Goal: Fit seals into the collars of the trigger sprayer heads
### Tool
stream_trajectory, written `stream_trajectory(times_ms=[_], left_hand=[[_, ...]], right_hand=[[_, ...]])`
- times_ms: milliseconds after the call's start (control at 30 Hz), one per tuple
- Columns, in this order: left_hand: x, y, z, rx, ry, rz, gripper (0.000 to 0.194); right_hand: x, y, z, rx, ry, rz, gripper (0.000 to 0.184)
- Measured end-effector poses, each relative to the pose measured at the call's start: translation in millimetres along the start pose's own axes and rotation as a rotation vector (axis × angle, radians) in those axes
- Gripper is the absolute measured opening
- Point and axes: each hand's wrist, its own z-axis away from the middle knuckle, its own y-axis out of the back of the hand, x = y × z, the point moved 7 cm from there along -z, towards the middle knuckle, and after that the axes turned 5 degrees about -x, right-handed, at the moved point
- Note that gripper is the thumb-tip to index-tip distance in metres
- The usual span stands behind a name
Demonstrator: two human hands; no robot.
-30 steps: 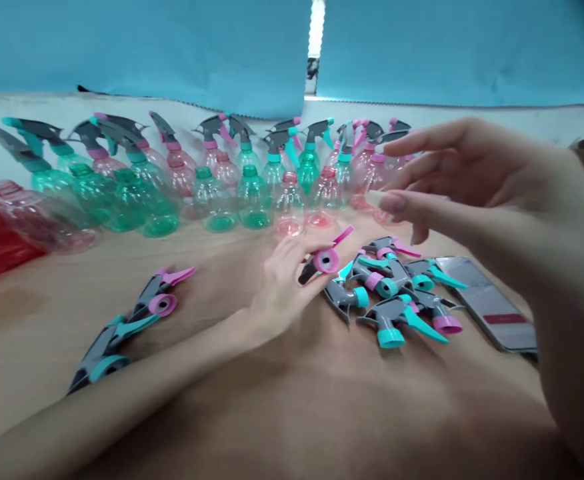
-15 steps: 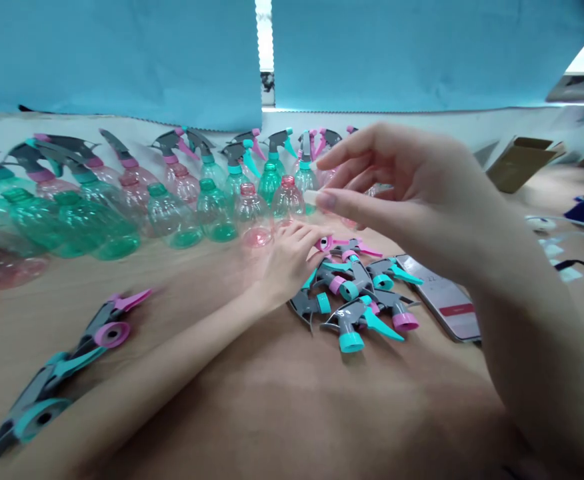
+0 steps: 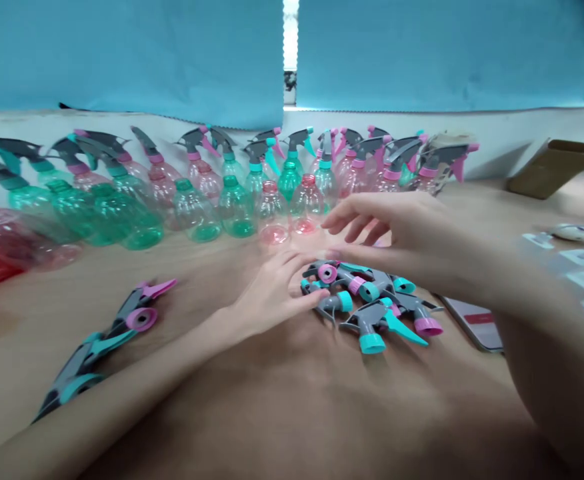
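A pile of grey spray heads (image 3: 372,300) with turquoise and pink collars lies on the wooden table (image 3: 292,413). At the left side of the pile is my left hand (image 3: 277,287), its fingers apart and its thumb by a grey spray head with a turquoise collar (image 3: 336,302). Over the back right of the pile hovers my right hand (image 3: 387,223), fingers loosely curved and apart, with nothing seen in it. Behind both hands stand open-necked bottles, among them a clear pink one (image 3: 307,207) and a green one (image 3: 237,210).
Bottles with spray heads fitted (image 3: 357,167) line the wall. More spray heads (image 3: 117,327) lie at the left. A phone (image 3: 475,323) is partly behind my right forearm. A cardboard box (image 3: 547,170) and a white mouse (image 3: 572,232) are at the right.
My right hand has come down from in front of the bottles to over the pile. My left hand has opened its thumb beside the pile. The view has shifted right.
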Motion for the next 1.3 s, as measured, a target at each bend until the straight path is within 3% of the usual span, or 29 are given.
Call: stream_trajectory(times_ms=[167,267,400,567,700,833,933,1067,1167,1300], left_hand=[[-4.8,45.3,60.5,-0.058,0.183,-0.084,0.036],[-21.3,73.0,107.0,-0.098,0.281,-0.197,0.030],[-59.0,115.3,167.4,0.030,0.457,-0.193,0.028],[-84.0,136.5,219.0,-0.001,0.606,-0.197,0.031],[-82.9,136.5,246.8,-0.014,0.583,-0.154,0.034],[-75.6,127.9,264.2,-0.099,0.429,-0.205,0.044],[-78.0,119.1,269.7,-0.145,0.430,-0.278,0.036],[-69.7,109.3,257.3,-0.073,0.390,-0.221,0.024],[-52.5,104.7,239.4,0.017,0.365,-0.112,0.021],[-25.1,99.8,210.5,0.181,0.299,0.021,0.022]], right_hand=[[4.3,-38.3,-6.3,-0.259,0.000,0.164,0.025],[7.1,-66.2,-7.6,-0.387,0.012,0.176,0.029],[0.6,-97.4,-9.8,-0.453,0.030,0.161,0.031],[-42.7,-132.3,-18.7,-0.525,0.133,0.064,0.028],[-85.2,-157.7,-27.7,-0.599,0.214,-0.063,0.019],[-106.8,-177.2,-37.2,-0.634,0.258,-0.092,0.020],[-115.0,-188.0,-40.9,-0.650,0.315,-0.100,0.020],[-119.7,-192.9,-39.4,-0.665,0.340,-0.111,0.021],[-118.7,-182.2,-36.3,-0.625,0.307,-0.121,0.022],[-115.3,-149.4,-31.4,-0.488,0.291,-0.160,0.015]])
